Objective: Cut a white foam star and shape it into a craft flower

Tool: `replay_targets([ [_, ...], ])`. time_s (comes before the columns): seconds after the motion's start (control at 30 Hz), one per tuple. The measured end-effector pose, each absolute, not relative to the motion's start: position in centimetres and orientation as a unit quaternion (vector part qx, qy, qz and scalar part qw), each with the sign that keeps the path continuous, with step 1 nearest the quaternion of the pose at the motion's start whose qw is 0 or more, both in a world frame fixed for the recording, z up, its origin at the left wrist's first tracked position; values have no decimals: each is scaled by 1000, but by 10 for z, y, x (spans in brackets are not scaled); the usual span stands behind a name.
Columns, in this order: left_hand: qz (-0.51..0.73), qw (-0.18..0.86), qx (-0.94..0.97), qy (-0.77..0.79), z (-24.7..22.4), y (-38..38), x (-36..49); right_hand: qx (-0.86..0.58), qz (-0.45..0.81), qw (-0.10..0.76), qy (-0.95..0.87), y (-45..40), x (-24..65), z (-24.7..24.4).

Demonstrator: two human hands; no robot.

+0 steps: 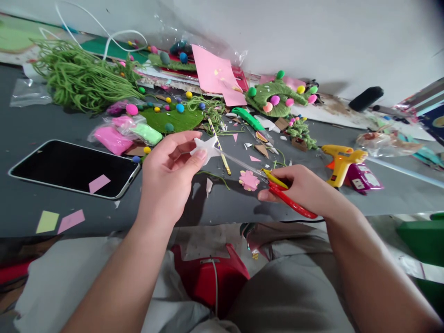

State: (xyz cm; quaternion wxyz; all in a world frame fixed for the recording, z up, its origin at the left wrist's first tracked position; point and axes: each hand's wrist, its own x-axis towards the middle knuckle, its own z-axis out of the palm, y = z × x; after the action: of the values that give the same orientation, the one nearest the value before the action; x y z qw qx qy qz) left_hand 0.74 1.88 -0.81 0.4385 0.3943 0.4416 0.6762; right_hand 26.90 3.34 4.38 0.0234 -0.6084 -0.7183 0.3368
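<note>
My left hand [173, 169] pinches a white star cutout [206, 149] between thumb and fingers, above the front part of the table. In my right hand [301, 185] is a pair of scissors [289, 200] with red and yellow handles. Their blades point left, and the tips reach the star's right side; I cannot tell whether they touch it. Below the blades lies a pink paper flower [249, 180] with pale yellow bits. A patterned yellow-and-white stick [224, 157] lies just behind the star. Small paper scraps are scattered around it.
A phone [76, 166] lies at left, with green yarn [86, 78] behind it. A green craft knife [248, 118] rests mid-table near a yarn-wrapped piece with pom-poms [277, 98]. A yellow glue gun [342, 162] stands at right. Pink paper [217, 71] lies at the back.
</note>
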Motion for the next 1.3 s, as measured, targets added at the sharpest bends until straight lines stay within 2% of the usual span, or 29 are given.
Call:
replay_targets([
  [0.4, 677, 452, 375, 444, -11, 21, 7, -612, 298, 53, -731, 42, 285, 40],
  [0.63, 677, 484, 367, 415, -8, 21, 7, -598, 300, 11, -743, 40, 281, 42],
  [0.7, 678, 495, 359, 408, -6, 20, 7, -600, 311, 22, -737, 40, 280, 40],
  [0.77, 674, 516, 348, 398, -4, 20, 7, -604, 346, 79, -714, 39, 276, 37],
  [0.87, 651, 565, 334, 382, -4, 17, 13, -587, 429, 210, -654, 36, 261, 30],
  [1.03, 590, 604, 350, 407, -8, 10, 28, -472, 606, 392, -505, 33, 227, 16],
  [1.3, 564, 602, 374, 424, -11, 7, 34, -397, 673, 452, -431, 36, 217, 7],
])
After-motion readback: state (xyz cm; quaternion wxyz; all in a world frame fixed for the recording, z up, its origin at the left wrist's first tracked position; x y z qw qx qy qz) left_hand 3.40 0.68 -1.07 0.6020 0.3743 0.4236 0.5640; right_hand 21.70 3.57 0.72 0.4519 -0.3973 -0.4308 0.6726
